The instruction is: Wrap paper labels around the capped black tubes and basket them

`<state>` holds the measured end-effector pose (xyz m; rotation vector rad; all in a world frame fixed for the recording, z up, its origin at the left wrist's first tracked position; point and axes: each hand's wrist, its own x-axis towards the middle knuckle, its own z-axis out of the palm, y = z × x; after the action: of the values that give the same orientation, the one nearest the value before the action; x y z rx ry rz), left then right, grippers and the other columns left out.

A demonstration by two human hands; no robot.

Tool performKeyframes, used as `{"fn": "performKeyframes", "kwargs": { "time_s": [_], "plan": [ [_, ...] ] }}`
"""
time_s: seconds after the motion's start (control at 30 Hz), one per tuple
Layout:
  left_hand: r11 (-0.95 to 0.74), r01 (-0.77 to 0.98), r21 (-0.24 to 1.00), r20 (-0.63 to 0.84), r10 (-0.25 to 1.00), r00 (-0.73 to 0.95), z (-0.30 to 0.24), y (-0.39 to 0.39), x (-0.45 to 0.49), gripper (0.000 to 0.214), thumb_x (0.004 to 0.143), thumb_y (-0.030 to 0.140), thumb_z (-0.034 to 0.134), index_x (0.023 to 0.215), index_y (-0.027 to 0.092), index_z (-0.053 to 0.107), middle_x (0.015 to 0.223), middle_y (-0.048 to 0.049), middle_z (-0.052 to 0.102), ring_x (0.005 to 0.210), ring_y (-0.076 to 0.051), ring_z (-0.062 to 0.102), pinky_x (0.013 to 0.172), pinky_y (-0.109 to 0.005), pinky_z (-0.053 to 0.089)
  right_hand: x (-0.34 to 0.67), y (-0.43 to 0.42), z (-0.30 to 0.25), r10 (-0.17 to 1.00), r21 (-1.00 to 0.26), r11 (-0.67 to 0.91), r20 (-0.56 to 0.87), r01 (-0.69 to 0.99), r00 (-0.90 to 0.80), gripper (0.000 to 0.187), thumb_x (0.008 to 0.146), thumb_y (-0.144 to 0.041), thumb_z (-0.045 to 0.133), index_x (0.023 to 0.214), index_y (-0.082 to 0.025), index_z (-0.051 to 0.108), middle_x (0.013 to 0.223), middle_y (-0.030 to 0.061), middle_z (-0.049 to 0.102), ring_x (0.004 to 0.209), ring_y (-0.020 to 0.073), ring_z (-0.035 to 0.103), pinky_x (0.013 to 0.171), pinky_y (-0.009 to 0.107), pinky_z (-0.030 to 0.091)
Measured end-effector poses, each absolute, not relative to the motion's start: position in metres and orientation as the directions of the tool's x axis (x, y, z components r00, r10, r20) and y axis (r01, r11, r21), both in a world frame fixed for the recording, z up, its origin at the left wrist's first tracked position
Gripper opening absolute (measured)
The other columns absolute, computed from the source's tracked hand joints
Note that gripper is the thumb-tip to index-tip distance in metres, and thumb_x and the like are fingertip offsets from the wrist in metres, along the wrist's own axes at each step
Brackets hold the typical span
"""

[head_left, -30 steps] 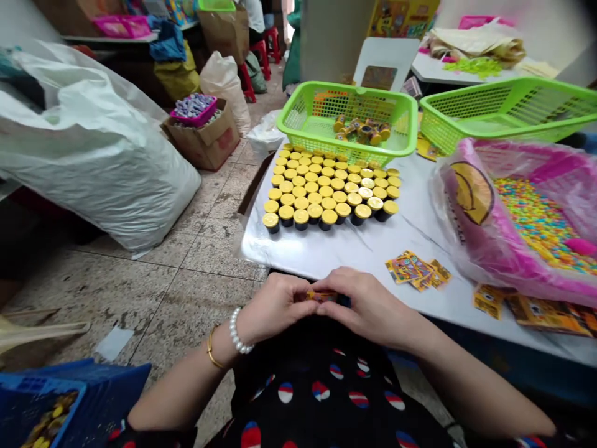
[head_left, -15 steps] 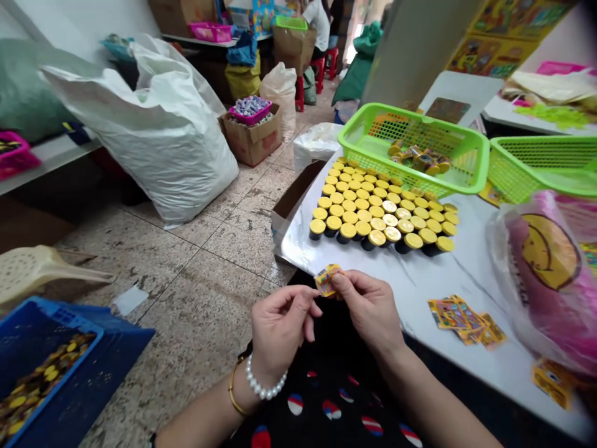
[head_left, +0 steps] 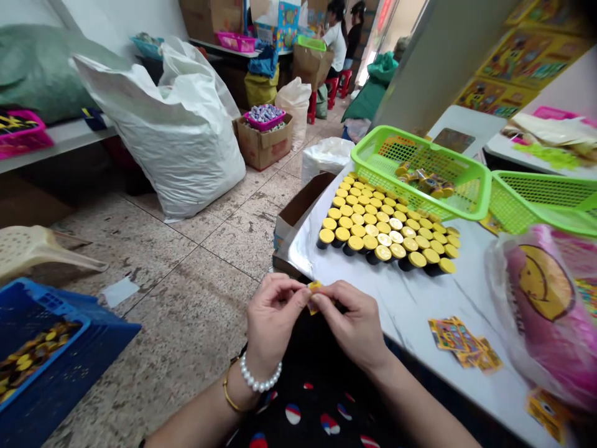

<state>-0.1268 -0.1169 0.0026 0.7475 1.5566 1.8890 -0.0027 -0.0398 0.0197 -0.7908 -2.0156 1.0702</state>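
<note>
Between both hands, over my lap, is a small yellow printed sticker [head_left: 314, 297], mostly covered by fingers. My left hand [head_left: 275, 317], with a pearl bracelet at the wrist, pinches its left edge between thumb and forefinger. Thumb and fingers of my right hand [head_left: 352, 320] grip the other side. Just beyond the hands, rows of black containers with yellow lids [head_left: 370, 230] stand close together on the white table [head_left: 392, 305]. To the right of my right hand lie several loose printed stickers [head_left: 461, 342] in an overlapping pile.
A green basket [head_left: 485, 186] behind the rows holds some wrapped pieces. A second green basket [head_left: 545, 199] and a pink plastic bag [head_left: 536, 298] stand to the right. On the floor at left are a blue crate [head_left: 107, 330] and a large white sack [head_left: 177, 143].
My left hand has closed onto the sticker, which the right hand alone was gripping before. Both hands have come together, and the view has shifted slightly.
</note>
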Motion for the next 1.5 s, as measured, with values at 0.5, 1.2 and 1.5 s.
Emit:
{"fn": "performKeyframes", "kwargs": {
  "time_s": [0.5,1.2,1.5],
  "plan": [
    [-0.040,-0.480,0.876,-0.246,0.819,-0.519,0.016,-0.115,-0.142,0.024,0.075,0.034,0.079,0.087,0.016,0.067,0.058,0.0040,0.057,0.046,-0.005,0.046,0.039,-0.013,0.032,-0.022,-0.039,0.014,0.858,-0.946,0.321,0.267,0.052,-0.439,0.007,0.089,-0.022,0.067,0.085,-0.024,0.072,0.080,-0.0010,0.068,0.074,0.0134,0.062,0.070,0.026,0.049],
    [-0.051,-0.219,0.974,-0.067,0.863,-0.501,0.011,-0.080,-0.173,0.015,0.080,0.028,0.074,0.087,0.016,0.070,0.075,-0.0003,0.060,0.058,-0.008,0.055,0.051,-0.019,0.045,-0.046,-0.014,0.010,0.908,-0.969,0.217,0.155,0.121,-0.389,0.012,0.088,-0.031,0.066,0.084,-0.021,0.072,0.076,0.0009,0.071,0.069,0.0149,0.064,0.063,0.025,0.052],
    [-0.146,0.019,0.989,0.124,0.760,-0.638,0.011,-0.086,-0.166,0.016,0.083,0.025,0.072,0.097,0.019,0.074,0.087,-0.0051,0.068,0.074,-0.015,0.063,0.064,-0.024,0.052,-0.050,-0.015,0.008,0.903,-0.944,0.288,0.213,0.160,-0.372,0.012,0.088,-0.029,0.067,0.083,-0.019,0.071,0.077,0.0020,0.071,0.068,0.0152,0.062,0.064,0.027,0.050]
  ]
}}
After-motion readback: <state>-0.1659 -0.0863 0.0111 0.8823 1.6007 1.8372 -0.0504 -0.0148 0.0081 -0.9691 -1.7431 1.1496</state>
